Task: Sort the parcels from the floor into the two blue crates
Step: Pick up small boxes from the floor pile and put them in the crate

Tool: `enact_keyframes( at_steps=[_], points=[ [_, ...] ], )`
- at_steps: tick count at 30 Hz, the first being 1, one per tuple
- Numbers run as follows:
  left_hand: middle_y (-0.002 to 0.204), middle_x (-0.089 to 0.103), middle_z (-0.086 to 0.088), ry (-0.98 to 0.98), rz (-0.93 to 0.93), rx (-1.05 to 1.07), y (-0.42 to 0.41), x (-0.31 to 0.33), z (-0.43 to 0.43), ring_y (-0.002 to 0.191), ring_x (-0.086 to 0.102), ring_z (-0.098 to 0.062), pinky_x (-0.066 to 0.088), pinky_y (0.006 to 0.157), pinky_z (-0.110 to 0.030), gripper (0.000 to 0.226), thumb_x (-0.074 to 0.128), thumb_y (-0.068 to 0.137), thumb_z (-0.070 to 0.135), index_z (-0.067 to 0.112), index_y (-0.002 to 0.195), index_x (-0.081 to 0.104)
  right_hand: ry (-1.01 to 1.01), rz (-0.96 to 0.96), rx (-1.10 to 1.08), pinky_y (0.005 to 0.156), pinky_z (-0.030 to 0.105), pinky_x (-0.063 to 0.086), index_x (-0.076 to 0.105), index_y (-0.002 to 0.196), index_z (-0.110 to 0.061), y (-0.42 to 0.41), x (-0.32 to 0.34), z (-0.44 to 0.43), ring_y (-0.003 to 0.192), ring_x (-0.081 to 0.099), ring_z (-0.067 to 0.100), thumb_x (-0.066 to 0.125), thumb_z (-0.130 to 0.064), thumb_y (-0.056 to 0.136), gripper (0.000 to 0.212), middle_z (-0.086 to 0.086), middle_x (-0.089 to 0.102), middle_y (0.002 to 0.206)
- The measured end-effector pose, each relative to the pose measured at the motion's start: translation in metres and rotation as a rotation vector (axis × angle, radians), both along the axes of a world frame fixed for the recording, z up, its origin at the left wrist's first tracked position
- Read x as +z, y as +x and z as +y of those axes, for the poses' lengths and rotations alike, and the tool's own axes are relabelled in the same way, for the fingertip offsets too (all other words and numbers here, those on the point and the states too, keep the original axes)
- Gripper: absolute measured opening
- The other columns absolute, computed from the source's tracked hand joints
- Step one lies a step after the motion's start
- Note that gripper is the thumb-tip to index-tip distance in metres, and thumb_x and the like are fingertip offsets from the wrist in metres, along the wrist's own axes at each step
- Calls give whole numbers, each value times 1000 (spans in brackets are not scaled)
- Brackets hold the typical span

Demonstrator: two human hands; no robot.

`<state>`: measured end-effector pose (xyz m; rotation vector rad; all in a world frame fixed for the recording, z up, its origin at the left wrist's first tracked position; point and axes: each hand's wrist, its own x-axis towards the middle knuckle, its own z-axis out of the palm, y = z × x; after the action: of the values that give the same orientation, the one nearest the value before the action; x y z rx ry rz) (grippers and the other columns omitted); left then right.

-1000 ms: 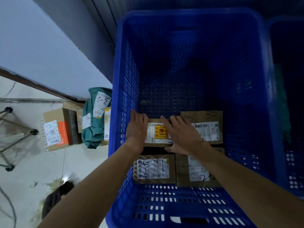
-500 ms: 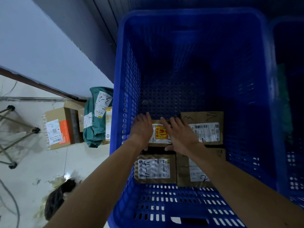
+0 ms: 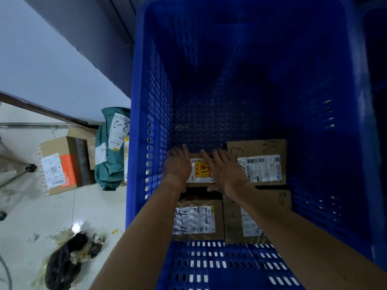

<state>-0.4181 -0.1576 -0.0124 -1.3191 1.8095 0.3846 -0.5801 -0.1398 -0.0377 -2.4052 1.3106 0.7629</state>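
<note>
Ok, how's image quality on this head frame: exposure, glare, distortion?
Head view: exposure is uneven. The blue crate is dim inside and near black at its far end, while the floor at left is bright, with one glare spot. Wide-angle bowing shows along the crate's walls. The label on the parcel marked 4-4 reads cleanly. The second crate at the right edge is almost lost in the dark.

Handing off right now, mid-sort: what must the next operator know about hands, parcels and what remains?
Left hand and right hand: both flat, fingers straight, resting on the brown cardboard box with the yellow-red sticker inside the large blue plastic crate.
Done: four cardboard boxes lie on that crate's bottom, this one included.
Left: the green plastic mailer bag and the cardboard box with the orange panel lie on the floor beside the crate.
</note>
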Motion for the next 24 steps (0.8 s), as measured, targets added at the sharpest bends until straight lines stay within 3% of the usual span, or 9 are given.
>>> enact_keyframes(
  at_steps=[4, 9, 15, 17, 20, 24],
  points=[
    [150, 25, -40, -24, 46, 33, -3, -10, -2, 138, 34, -47, 32, 116, -48, 111, 70, 89, 39, -17, 149, -5, 6, 10, 13, 125, 47, 10, -24, 156, -11, -2, -6, 0, 151, 13, 40, 59, -71, 85, 125, 22, 11, 164],
    [152, 22, -38, 4, 3, 17, -1, -7, 0, 141, 30, -46, 29, 117, -47, 150, 90, 59, 51, -17, 149, -8, -1, 29, 15, 124, 46, 11, -23, 157, -11, 1, 1, 0, 151, 15, 39, 59, -72, 86, 124, 21, 12, 164],
    [163, 1, -27, 5, 73, 55, 6, 6, 7, 151, 12, -40, 16, 123, -46, 146, 87, 66, 51, -6, 153, -16, 48, 4, -17, 125, 45, 13, -17, 159, -9, -2, 20, -2, 154, 11, 35, 54, -63, 94, 110, 19, 6, 167],
    [163, -1, -25, -7, 57, 41, 2, 17, 11, 150, 12, -40, 17, 122, -47, 137, 83, 73, 49, -3, 154, -14, 74, -21, -44, 125, 44, 14, -13, 159, -6, -4, 33, 0, 154, 10, 33, 50, -56, 99, 100, 17, 4, 168],
    [164, 2, -26, -26, 21, 19, -4, 39, 22, 148, 17, -41, 17, 122, -51, 107, 67, 92, 39, -1, 156, -10, 48, -44, -62, 122, 42, 21, 4, 159, -1, -8, 55, 9, 148, 23, 34, 48, -45, 102, 84, 19, 19, 163],
    [163, 10, -24, -16, 65, 25, -10, 75, 37, 148, 20, -39, 19, 120, -50, 95, 58, 97, 39, 0, 157, -5, 94, -47, -158, 111, 40, 36, 25, 151, -1, -10, 97, 20, 136, 39, 33, 47, -29, 101, 62, 20, 34, 151]
  ],
)
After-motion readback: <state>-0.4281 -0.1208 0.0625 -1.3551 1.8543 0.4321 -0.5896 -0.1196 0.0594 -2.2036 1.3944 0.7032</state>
